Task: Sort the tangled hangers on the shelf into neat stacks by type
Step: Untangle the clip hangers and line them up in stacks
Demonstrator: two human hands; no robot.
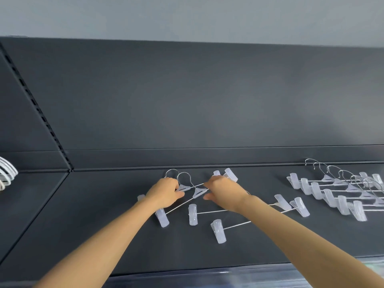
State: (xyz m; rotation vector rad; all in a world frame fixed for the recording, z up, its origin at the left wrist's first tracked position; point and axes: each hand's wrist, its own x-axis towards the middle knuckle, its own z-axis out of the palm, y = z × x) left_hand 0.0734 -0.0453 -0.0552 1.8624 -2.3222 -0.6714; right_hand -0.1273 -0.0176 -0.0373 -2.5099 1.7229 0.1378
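A: What is shown as done?
B: A stack (pixel 336 190) of clip hangers is laid well right of the grip (white hangers (pixel 6 173) far left).
A: And what is left?
B: The tangle (pixel 192 215) on the shelf (pixel 104 225) is gripped by the left hand (pixel 164 192) and pinched by the right hand (pixel 223 190); several hangers appear unsorted.

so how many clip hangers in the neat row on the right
6 clip hangers, overlapping in a staggered row, back to front, at the shelf's right end; the frame edge may hide more.
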